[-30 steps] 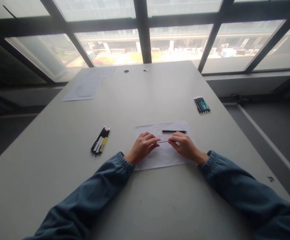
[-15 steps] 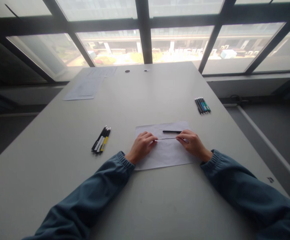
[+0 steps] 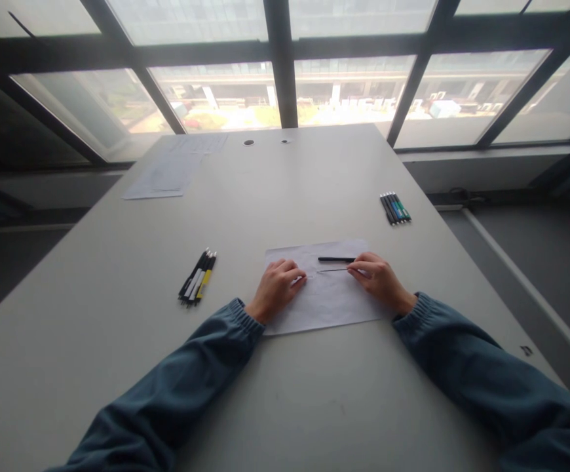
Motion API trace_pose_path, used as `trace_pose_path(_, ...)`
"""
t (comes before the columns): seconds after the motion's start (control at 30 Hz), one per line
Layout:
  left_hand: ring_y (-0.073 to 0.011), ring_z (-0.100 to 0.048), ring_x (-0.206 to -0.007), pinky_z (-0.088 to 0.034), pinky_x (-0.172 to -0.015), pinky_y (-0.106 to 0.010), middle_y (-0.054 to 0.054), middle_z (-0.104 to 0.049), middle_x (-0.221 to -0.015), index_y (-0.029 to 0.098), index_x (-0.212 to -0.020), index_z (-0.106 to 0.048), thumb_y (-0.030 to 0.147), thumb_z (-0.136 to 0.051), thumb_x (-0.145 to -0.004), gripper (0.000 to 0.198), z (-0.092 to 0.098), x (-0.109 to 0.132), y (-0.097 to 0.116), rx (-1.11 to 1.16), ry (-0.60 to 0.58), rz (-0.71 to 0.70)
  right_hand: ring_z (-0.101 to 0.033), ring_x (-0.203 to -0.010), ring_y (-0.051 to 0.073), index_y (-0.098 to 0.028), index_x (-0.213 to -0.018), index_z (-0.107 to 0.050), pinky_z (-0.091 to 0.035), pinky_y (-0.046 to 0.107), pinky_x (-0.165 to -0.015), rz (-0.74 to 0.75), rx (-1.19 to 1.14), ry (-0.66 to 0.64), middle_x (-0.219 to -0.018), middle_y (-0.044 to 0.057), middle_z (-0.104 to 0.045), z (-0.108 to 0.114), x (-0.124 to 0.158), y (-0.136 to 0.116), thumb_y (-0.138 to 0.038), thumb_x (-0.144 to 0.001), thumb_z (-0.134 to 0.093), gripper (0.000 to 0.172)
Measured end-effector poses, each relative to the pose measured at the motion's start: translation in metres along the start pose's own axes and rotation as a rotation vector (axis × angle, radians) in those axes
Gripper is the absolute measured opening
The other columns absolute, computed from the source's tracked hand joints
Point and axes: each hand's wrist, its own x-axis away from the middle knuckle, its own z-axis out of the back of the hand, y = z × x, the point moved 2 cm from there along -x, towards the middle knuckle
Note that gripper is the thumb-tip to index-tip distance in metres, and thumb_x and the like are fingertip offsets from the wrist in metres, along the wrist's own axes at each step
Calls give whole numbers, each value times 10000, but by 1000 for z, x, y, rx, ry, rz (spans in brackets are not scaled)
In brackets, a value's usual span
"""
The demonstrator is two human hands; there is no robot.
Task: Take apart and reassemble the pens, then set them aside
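My right hand (image 3: 378, 280) pinched one end of a thin refill (image 3: 331, 270) in its grip, low over the paper sheet (image 3: 324, 308) near the bench's (image 3: 285, 190) middle. My left hand (image 3: 276, 289) rested curled on the sheet; couldn't tell if its grip held anything. Black pen barrel (image 3: 337, 259) lay just beyond the refill. Pen bunches sat toward the left edge (image 3: 197, 276) and right edge (image 3: 396, 208).
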Motion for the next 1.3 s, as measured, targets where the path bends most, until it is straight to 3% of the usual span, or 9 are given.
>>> trace_pose_path(0.23,-192,-591,-840,-469,-815,-356,-42,-666,-879,221,-930,-731,277,-631,-935,115,1,-1,2,33,6,26,-617,-887,234,-239,-957,-747,-544,396,-801,31,54,-68,-918,71,-694,1,-1,-4,-191,-898,-649,124)
trace_pose_path(0.33,-191,-585,-850,-483,-828,-353,-40,-662,-878,217,-965,-727,274,-625,-938,120,3,-1,3,73,62,39,-612,-896,242,-240,-955,-739,-540,408,-817,39,59,-49,-918,70,-695,2,-2,-6,-203,-902,-645,114)
trace_pose_path(0.5,-197,-574,-876,-495,-855,-359,-45,-655,-883,204,-986,-711,230,-563,-965,152,8,-3,4,106,209,79,-606,-865,237,-232,-930,-720,-515,411,-825,-21,63,138,-877,64,-690,10,-5,-2,-198,-931,-593,132)
trace_pose_path(0.63,-199,-570,-874,-496,-845,-359,-46,-652,-880,202,-979,-707,235,-569,-966,142,8,-3,3,95,209,70,-585,-776,221,-220,-905,-710,-496,391,-770,-105,78,313,-789,44,-658,17,-7,4,-212,-931,-585,128)
trace_pose_path(0.73,-197,-567,-871,-493,-835,-355,-46,-648,-877,203,-964,-709,248,-584,-963,134,7,-3,2,88,193,63,-580,-761,212,-210,-901,-707,-489,377,-750,-120,68,354,-785,40,-653,19,-8,6,-212,-933,-577,135)
trace_pose_path(1.1,-199,-564,-876,-491,-822,-356,-47,-643,-873,216,-917,-728,270,-607,-953,137,6,-2,1,51,197,57,-588,-780,211,-206,-905,-701,-502,380,-765,-43,45,310,-815,48,-671,14,-8,-1,-179,-927,-586,120)
trace_pose_path(1.3,-201,-544,-869,-492,-825,-373,-54,-654,-951,249,-1000,-756,286,-656,-929,128,4,-1,-1,4,144,11,-593,-851,221,-208,-926,-697,-502,385,-802,68,102,108,-870,63,-676,9,-7,-9,-176,-933,-599,103)
